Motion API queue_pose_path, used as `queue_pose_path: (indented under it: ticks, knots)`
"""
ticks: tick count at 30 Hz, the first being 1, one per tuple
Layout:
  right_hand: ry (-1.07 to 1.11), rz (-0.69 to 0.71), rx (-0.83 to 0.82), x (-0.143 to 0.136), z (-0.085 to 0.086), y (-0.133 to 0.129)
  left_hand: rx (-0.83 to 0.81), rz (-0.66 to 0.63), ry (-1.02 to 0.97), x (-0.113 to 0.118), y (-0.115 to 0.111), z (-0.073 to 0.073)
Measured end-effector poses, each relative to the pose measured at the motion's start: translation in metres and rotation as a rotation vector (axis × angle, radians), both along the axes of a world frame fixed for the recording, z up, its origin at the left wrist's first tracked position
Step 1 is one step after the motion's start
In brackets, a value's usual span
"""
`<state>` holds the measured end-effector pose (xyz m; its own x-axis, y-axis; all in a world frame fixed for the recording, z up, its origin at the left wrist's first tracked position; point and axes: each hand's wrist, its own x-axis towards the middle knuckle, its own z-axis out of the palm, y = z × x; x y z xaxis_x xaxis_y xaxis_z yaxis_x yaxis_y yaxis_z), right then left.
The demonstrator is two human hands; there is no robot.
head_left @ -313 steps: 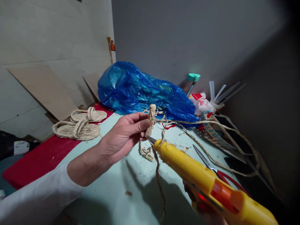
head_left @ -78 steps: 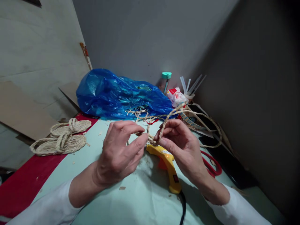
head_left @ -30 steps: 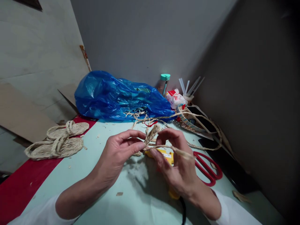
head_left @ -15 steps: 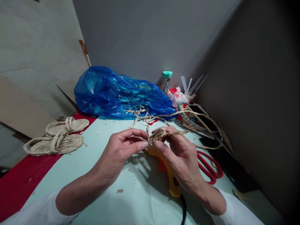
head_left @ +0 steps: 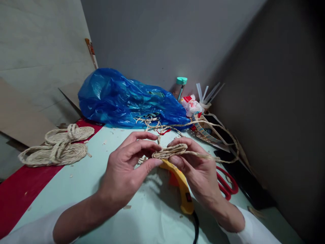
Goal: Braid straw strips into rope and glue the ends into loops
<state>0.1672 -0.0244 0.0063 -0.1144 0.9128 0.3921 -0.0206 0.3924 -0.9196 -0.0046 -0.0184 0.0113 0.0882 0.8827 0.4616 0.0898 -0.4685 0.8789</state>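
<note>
Between my hands is a small flat coil of braided straw cord, held above the table. My left hand pinches its left end between thumb and fingers. My right hand grips the right part, thumb below and fingers behind. A loose cord tail sticks out to the right across my right fingers. More cord loops from behind the coil around to the right. Beneath and behind my right hand lies a yellow glue gun with a black cable, partly covered.
Two woven straw sandals lie on the red strip at left. A blue plastic bag fills the back. Red-handled scissors and a black flat object are at right, near a cup of glue sticks.
The coil has been turned so its long looped side now shows more fully. My left fingers have spread a little, and the view has shifted slightly.
</note>
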Motion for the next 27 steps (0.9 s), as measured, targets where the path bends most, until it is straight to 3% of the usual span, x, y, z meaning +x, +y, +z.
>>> queue_pose_path:
  ticks: [4,8,11,14,17,20,27]
  knots:
    - [-0.035,-0.018,0.016,0.0,0.001,-0.003,0.154,0.062,0.101,-0.003,-0.003,0.0]
    - [-0.057,-0.027,0.04,-0.001,0.001,-0.004,0.178,0.068,0.118,-0.004,-0.005,-0.001]
    - [-0.062,-0.052,0.075,0.001,0.0,-0.001,0.047,-0.015,0.026,-0.004,-0.005,-0.002]
    - [0.041,-0.21,0.181,0.005,-0.001,0.004,-0.174,-0.105,-0.116,-0.006,-0.003,-0.001]
    - [0.136,-0.361,0.326,0.008,0.0,0.01,-0.302,0.0,-0.235,-0.009,0.006,-0.001]
    - [0.142,-0.343,0.358,0.009,0.001,0.012,-0.331,0.093,-0.309,-0.01,0.015,-0.003]
    - [0.117,-0.254,0.353,0.009,0.002,-0.001,-0.429,-0.058,-0.19,-0.005,0.016,-0.001]
